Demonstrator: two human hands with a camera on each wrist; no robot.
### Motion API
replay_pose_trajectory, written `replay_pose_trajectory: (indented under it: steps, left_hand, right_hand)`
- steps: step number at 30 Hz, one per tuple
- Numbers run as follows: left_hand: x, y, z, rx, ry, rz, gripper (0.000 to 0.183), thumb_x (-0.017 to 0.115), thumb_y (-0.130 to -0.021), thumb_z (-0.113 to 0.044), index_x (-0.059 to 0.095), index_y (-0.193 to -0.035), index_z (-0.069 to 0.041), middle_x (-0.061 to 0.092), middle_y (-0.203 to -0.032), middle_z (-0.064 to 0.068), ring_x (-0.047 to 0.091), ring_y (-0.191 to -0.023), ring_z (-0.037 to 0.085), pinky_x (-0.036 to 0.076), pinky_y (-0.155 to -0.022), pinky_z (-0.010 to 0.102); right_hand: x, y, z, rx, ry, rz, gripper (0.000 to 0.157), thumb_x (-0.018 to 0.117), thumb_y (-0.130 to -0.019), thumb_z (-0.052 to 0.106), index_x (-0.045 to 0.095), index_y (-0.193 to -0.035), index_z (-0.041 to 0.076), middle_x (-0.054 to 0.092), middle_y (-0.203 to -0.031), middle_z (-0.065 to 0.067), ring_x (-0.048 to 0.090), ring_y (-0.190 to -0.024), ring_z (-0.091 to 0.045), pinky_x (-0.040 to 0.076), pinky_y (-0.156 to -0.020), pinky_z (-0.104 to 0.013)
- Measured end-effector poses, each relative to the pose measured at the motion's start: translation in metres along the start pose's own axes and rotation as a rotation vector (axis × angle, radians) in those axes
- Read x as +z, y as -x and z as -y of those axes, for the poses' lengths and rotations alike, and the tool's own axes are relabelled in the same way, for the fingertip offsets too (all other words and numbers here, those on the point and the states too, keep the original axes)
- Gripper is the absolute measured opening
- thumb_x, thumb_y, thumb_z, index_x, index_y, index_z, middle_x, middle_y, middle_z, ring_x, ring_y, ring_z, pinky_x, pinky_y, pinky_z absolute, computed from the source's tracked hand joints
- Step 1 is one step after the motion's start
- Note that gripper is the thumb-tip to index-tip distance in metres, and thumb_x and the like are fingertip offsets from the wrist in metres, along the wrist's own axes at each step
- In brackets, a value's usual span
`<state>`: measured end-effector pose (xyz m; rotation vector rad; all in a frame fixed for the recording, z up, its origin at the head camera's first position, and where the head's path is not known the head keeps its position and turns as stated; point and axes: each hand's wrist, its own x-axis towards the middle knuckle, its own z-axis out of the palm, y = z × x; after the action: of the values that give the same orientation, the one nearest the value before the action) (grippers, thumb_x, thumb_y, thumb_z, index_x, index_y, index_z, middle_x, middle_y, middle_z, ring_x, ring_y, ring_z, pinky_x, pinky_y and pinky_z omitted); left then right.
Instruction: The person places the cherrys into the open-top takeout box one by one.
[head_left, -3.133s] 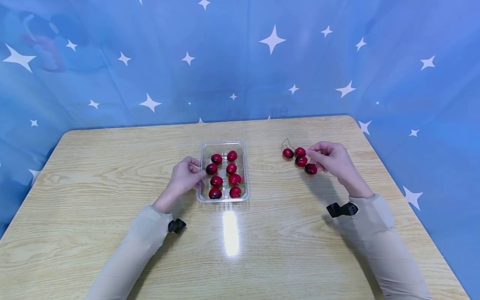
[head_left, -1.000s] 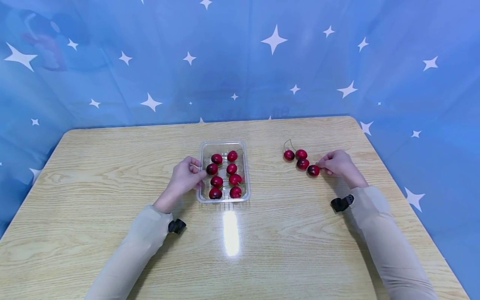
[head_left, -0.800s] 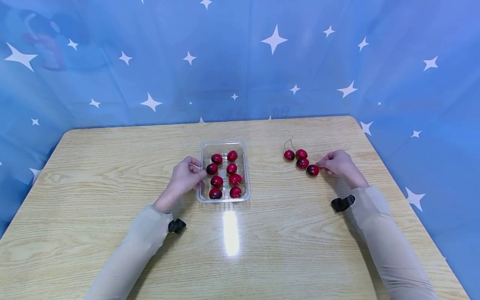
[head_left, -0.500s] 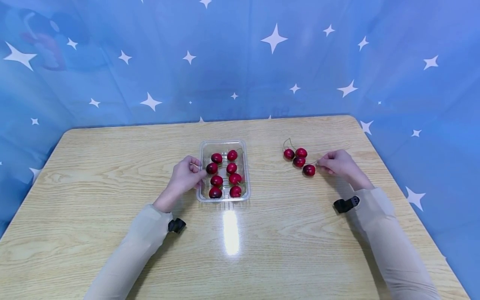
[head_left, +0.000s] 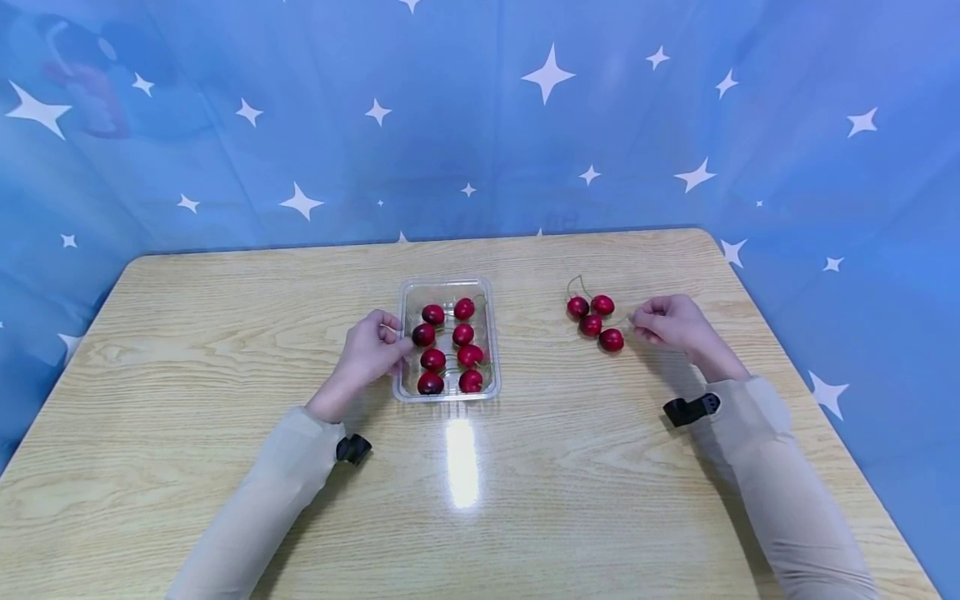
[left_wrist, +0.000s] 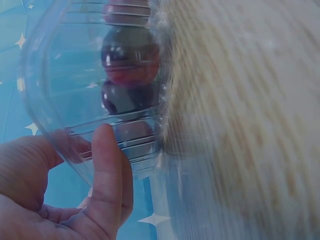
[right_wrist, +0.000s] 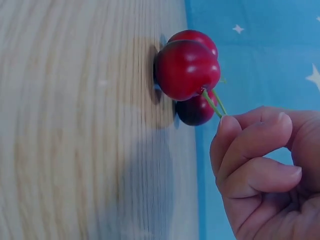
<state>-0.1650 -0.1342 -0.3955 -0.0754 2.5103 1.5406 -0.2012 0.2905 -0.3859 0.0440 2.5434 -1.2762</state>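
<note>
A clear plastic box (head_left: 450,399) stands on the table, several red cherries (head_left: 432,360) lying in it in two columns. My left hand (head_left: 372,346) grips its left wall, thumb and fingers on either side of the plastic; the left wrist view shows the fingers (left_wrist: 106,170) against the ribbed wall. To the right, my right hand (head_left: 671,323) pinches the green stems (right_wrist: 212,103) of a cherry pair (head_left: 611,340); both fruits seem to rest on the table. Just behind them lies another cherry pair (head_left: 577,307) with its stems joined in an arch.
The wooden table (head_left: 525,500) has a rounded far edge close behind the box and cherries. A blue curtain (head_left: 487,125) with white stars hangs behind and along the sides. A black wrist camera (head_left: 690,409) sits at the right cuff, and another one (head_left: 353,449) at the left.
My right hand has drawn back rightward from over the cherries and now pinches the stems. The near pair has shifted slightly left, away from the fingertips. My left hand has stayed on the box.
</note>
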Motion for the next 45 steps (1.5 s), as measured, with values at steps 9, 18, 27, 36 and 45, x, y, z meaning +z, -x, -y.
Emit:
replay_pose_trajectory:
  steps: [9, 18, 27, 36, 45]
  left_hand:
    - [0.000, 0.000, 0.000, 0.002, -0.008, 0.000, 0.024, 0.059, -0.084, -0.002, 0.048, -0.104, 0.004, 0.057, -0.074, 0.009, 0.055, -0.045, 0.011, 0.055, -0.050, 0.032]
    - [0.000, 0.000, 0.001, 0.001, 0.002, 0.005, 0.025, 0.058, -0.084, -0.002, 0.048, -0.106, 0.004, 0.058, -0.074, 0.009, 0.056, -0.045, 0.011, 0.054, -0.048, 0.028]
    - [0.000, 0.000, 0.001, 0.007, 0.017, 0.008, 0.025, 0.058, -0.084, -0.002, 0.047, -0.106, 0.005, 0.058, -0.073, 0.009, 0.056, -0.045, 0.011, 0.054, -0.048, 0.029]
    - [0.000, 0.000, 0.001, 0.003, 0.023, 0.004, 0.025, 0.058, -0.084, -0.002, 0.048, -0.106, 0.004, 0.056, -0.073, 0.008, 0.056, -0.046, 0.011, 0.054, -0.048, 0.028]
    - [0.000, 0.000, 0.002, 0.008, 0.018, 0.003, 0.025, 0.058, -0.084, -0.002, 0.048, -0.106, 0.004, 0.056, -0.074, 0.008, 0.056, -0.046, 0.011, 0.054, -0.048, 0.028]
  right_hand:
    - [0.004, 0.001, 0.004, -0.010, -0.080, 0.022, 0.029, 0.052, -0.094, 0.011, 0.053, -0.104, -0.016, 0.061, -0.069, 0.000, 0.050, -0.053, -0.003, 0.048, -0.049, -0.019]
    - [0.007, 0.007, 0.014, -0.058, -0.126, 0.041, 0.029, 0.053, -0.095, 0.010, 0.052, -0.105, -0.017, 0.062, -0.070, -0.001, 0.053, -0.054, -0.005, 0.051, -0.052, -0.020]
    - [0.011, 0.010, 0.022, -0.123, -0.135, 0.029, 0.028, 0.052, -0.095, 0.010, 0.052, -0.103, -0.017, 0.062, -0.069, -0.001, 0.053, -0.053, -0.004, 0.045, -0.046, -0.019]
    - [0.018, 0.012, 0.029, -0.180, -0.180, 0.015, 0.027, 0.054, -0.094, 0.011, 0.052, -0.099, -0.015, 0.062, -0.069, -0.003, 0.052, -0.051, -0.006, 0.044, -0.044, -0.019]
    - [0.023, 0.015, 0.042, -0.231, -0.200, 0.001, 0.023, 0.054, -0.094, 0.009, 0.053, -0.097, -0.014, 0.061, -0.068, 0.000, 0.051, -0.050, -0.007, 0.041, -0.042, -0.019]
